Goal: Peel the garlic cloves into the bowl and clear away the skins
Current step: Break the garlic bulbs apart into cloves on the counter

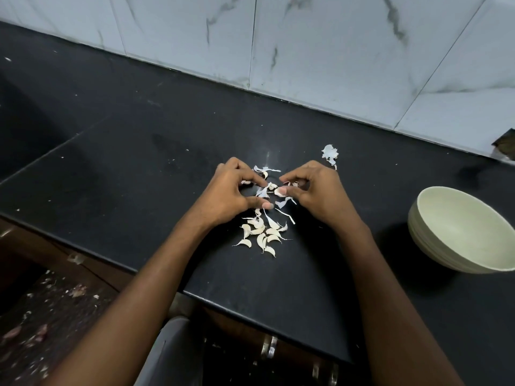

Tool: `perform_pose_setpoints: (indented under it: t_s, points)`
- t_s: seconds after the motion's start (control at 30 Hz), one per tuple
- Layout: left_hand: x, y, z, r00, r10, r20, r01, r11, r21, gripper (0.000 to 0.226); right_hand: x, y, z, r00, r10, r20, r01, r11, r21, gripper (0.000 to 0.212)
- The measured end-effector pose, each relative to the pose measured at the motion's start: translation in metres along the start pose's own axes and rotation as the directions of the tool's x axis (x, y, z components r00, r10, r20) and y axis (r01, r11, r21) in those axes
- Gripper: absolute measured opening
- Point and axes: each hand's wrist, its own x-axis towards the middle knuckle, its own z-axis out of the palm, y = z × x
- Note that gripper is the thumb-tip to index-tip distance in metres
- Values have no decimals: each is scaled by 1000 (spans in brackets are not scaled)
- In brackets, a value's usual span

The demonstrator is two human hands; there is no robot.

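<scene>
Garlic cloves (260,235), pale cream and curved, lie in a small cluster on the black stone counter (139,162), just nearer the camera than both hands. The left hand (232,195) and the right hand (315,190) meet above the cluster, fingertips pinched together on one small clove (279,191) with thin white skin (263,192) hanging from it. More papery white skins (266,169) lie scattered beyond the fingers, and a separate crumpled white skin clump (330,153) sits farther back to the right. A pale green round bowl (462,232) stands well apart at the right edge.
</scene>
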Motion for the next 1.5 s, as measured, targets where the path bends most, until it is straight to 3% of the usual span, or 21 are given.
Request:
perform_pose_setpoints:
  t_s: [0.13,0.27,0.37,0.5,0.57,0.67,0.8,0.93,1.1,1.27,1.5]
  points:
    - [-1,-1,0,999,-15,38,15,1000,3,53,-2,1,2,999,-9,47,9,1000,-11,7]
    - [1,-1,4,999,-29,-25,29,1000,-2,29,-2,1,0,998,-29,53,30,999,-18,6]
    - [4,-2,5,997,-20,-80,19,1000,-13,11,-6,-2,-7,1000,-10,-18,13,990,141,10]
    - [2,2,4,982,-39,-184,-22,947,-319,8,-9,-4,-18,995,59,-76,-21,905,425,12]
    - [3,5,4,975,-23,-223,-69,916,-396,7,-9,-4,-19,994,87,-62,-44,858,511,15]
    - [10,8,9,978,-16,-206,-84,879,-469,8,-8,-4,-17,993,116,-23,-82,816,572,19]
    - [23,14,20,990,5,-138,-77,846,-527,29,-7,-3,-16,991,131,-36,-80,775,626,18]
    - [31,27,30,1000,6,-30,-23,800,-599,23,-6,-2,-16,985,162,-65,-67,696,715,6]
    - [33,36,33,1000,-4,31,26,649,-760,18,-2,-3,-11,975,201,-93,-65,663,746,7]
    - [32,29,33,998,-34,-58,-16,725,-689,14,-1,-5,-5,976,198,-94,-61,657,751,19]
    - [32,29,29,990,-102,-99,1,700,-714,13,-3,-7,-8,960,250,-127,-79,674,734,19]
